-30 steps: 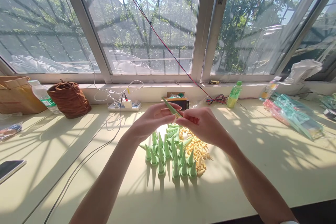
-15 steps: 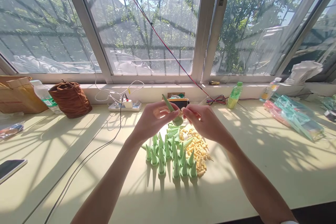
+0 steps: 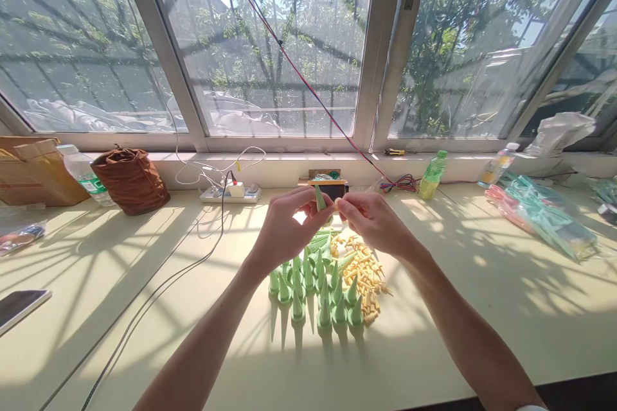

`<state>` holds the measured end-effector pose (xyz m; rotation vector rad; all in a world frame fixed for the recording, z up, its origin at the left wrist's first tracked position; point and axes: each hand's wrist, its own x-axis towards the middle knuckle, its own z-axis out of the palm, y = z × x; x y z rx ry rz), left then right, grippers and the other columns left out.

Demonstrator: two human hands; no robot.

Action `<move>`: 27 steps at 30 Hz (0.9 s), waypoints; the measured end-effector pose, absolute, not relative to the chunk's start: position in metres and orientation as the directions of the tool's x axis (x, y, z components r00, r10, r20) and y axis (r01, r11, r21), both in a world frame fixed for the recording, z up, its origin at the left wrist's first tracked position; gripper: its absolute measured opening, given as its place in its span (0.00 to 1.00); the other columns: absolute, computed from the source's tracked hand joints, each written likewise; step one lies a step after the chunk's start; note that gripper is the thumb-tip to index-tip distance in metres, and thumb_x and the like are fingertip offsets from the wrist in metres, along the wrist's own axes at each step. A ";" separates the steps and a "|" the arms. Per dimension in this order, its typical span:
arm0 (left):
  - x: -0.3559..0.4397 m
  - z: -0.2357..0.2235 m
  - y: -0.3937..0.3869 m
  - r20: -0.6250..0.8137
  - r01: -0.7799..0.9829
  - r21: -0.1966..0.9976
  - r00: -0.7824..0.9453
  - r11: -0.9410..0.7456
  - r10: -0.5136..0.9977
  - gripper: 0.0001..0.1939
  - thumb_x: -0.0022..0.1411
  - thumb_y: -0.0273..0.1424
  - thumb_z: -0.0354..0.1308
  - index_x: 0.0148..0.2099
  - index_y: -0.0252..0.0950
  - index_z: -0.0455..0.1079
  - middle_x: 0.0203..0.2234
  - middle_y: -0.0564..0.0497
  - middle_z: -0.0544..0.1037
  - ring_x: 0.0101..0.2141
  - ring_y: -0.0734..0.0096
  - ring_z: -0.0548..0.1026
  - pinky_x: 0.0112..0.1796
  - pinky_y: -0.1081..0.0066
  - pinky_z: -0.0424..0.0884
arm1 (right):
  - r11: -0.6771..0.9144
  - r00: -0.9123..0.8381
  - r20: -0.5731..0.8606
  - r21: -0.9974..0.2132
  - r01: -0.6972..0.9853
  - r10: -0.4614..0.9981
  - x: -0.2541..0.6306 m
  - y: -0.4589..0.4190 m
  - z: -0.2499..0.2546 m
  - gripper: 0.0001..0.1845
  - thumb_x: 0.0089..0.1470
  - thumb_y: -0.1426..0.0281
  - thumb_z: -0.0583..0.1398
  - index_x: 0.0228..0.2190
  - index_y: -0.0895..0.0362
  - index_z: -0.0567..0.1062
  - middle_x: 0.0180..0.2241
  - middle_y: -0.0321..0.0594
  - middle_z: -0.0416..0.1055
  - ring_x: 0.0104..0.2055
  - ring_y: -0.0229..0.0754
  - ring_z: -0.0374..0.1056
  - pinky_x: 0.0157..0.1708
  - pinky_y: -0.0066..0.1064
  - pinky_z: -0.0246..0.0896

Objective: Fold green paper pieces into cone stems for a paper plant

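Nearest on the tabletop point(image 3: 409, 347): cluster of standing green cones point(image 3: 297, 309), points up; landmark for all places here. Just right of landmark, heaped yellow pegs point(image 3: 364, 270). At its far edge, toppled green cones point(image 3: 318, 244). Above that edge, held green cone point(image 3: 320, 199): long axis near upright, tip up, base mostly hidden by fingers. Clamped in grip of left hand point(image 3: 289, 221), hence nearer hand. Above landmark's far right corner, right hand point(image 3: 373, 218), aimed leftward across cone's axis; grip pinched together, contents too small to tell. Well beyond landmark, rightward: green plastic bottle point(image 3: 432, 174).
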<state>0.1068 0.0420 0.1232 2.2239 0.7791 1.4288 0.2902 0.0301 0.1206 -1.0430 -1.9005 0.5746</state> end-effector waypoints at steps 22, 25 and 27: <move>0.107 0.121 0.042 0.750 0.322 0.477 0.337 -0.818 0.569 0.04 0.62 0.28 0.62 0.33 0.35 0.75 0.27 0.53 0.77 0.25 0.77 0.70 0.27 0.73 0.68 | 0.430 -0.320 0.346 -0.870 0.243 0.882 0.290 0.033 0.116 0.23 0.63 0.59 0.54 0.19 0.57 0.62 0.16 0.27 0.48 0.18 0.30 0.45 0.19 0.26 0.40; 0.107 0.121 0.043 0.753 0.318 0.471 0.341 -0.823 0.563 0.04 0.62 0.29 0.63 0.33 0.35 0.75 0.27 0.53 0.77 0.25 0.77 0.70 0.27 0.73 0.68 | 0.414 -0.324 0.331 -0.881 0.230 0.886 0.290 0.034 0.116 0.23 0.63 0.59 0.54 0.19 0.57 0.62 0.15 0.27 0.48 0.18 0.30 0.45 0.19 0.25 0.39; 0.107 0.121 0.043 0.754 0.317 0.470 0.341 -0.824 0.562 0.04 0.61 0.29 0.63 0.32 0.35 0.75 0.27 0.53 0.78 0.25 0.77 0.70 0.27 0.73 0.68 | 0.402 -0.325 0.322 -0.889 0.220 0.889 0.290 0.034 0.116 0.23 0.63 0.58 0.54 0.19 0.57 0.62 0.15 0.27 0.48 0.18 0.30 0.45 0.18 0.25 0.39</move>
